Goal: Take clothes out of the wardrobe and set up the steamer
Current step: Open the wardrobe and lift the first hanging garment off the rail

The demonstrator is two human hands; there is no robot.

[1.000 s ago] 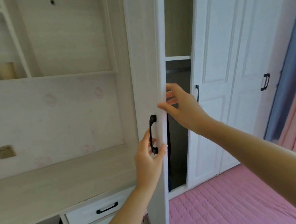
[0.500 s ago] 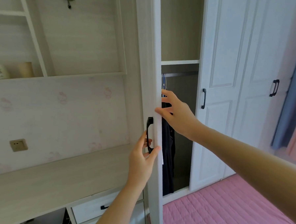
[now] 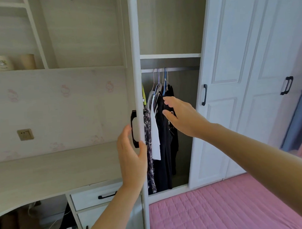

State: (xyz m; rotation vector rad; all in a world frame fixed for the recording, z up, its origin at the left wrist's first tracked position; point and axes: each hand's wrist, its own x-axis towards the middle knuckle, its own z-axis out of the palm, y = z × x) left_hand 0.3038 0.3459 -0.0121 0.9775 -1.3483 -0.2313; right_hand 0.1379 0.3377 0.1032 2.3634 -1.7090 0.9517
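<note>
The wardrobe door (image 3: 136,62) is gripped by the left hand (image 3: 131,155); the right hand (image 3: 182,118), fingers apart, is held before the black garment (image 3: 164,157), whose hanger (image 3: 165,80) needs unhooking next.

We get soft, even daylight: the white panelled closed wardrobe doors (image 3: 231,57) glow bright, while the recess behind the tall white open wardrobe door (image 3: 136,62) lies shaded. Verticals lean toward the borders. The blue-and-pink curtain (image 3: 295,120) at far right is blurred.

A black handle (image 3: 132,125) sits on the white door (image 3: 136,62) by the left grip (image 3: 131,161); right of it hang speckled, white and black clothes (image 3: 164,148).
</note>
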